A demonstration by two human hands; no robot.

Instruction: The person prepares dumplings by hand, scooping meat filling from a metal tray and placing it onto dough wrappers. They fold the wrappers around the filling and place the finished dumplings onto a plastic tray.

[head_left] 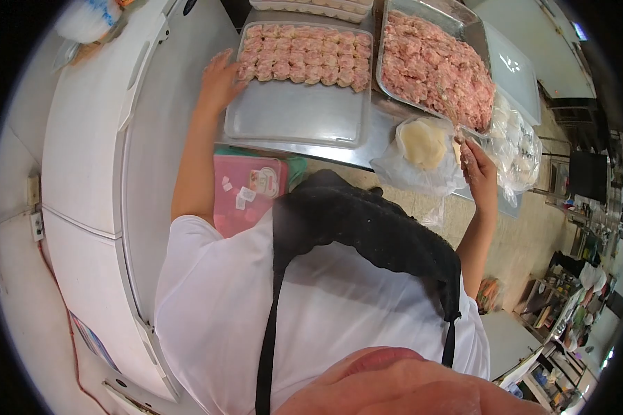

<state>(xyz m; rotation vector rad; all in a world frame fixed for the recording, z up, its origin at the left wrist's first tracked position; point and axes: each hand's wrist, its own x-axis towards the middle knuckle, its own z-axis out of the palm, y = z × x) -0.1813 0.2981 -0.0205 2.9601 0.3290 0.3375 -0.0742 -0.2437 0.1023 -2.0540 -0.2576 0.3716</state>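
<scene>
My left hand point(221, 81) is at the left edge of a tray point(294, 124), its fingers apart and holding nothing. Rows of meat-filled dumplings point(304, 54) cover the far part of that tray. To the right, my right hand point(477, 168) is closed around a thin utensil point(457, 131) whose far end reaches the near edge of the meat pan. Raw minced meat point(432, 66) fills much of the metal pan point(432, 111). Just left of my right hand, a stack of round pale wrappers point(423, 144) lies on a plastic bag point(403, 166).
Stacked trays point(318, 8) stand behind the dumpling tray. Bagged items point(518, 149) lie at the right. A pink container point(239, 190) is below the metal table's edge point(318, 152). A white refrigerator point(83, 138) stands on the left.
</scene>
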